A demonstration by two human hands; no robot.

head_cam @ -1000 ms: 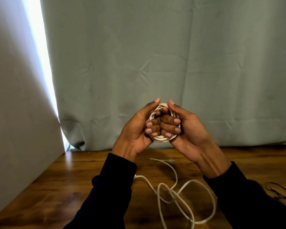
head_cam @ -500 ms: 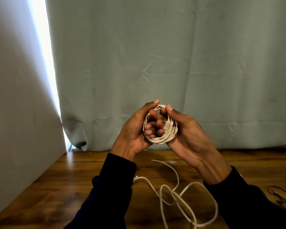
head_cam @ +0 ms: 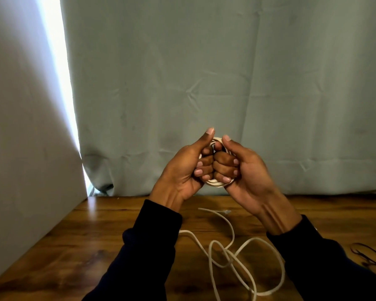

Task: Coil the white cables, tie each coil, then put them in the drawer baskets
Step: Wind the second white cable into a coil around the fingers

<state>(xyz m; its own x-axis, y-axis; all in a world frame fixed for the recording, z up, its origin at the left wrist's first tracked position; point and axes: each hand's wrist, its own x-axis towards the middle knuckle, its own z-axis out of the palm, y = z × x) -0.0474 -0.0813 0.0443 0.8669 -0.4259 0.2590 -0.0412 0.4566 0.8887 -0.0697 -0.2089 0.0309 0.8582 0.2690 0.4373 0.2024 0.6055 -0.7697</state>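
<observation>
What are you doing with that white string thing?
A person is holding a small coil of white cable up in front of a green curtain. The left hand and right hand both grip it, fingers curled through the middle. Another white cable lies loose on the wooden table, not coiled yet. No drawer baskets are in view.

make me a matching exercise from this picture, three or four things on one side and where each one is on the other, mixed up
Things:
1. small coil of white cable
2. loose white cable
3. thin dark cords
4. pale green curtain

Places:
A. hanging behind the wooden table
B. gripped between left hand and right hand
C. at the table's right edge
D. sprawled on the table between the sleeves

Pairs: 1-B, 2-D, 3-C, 4-A
</observation>
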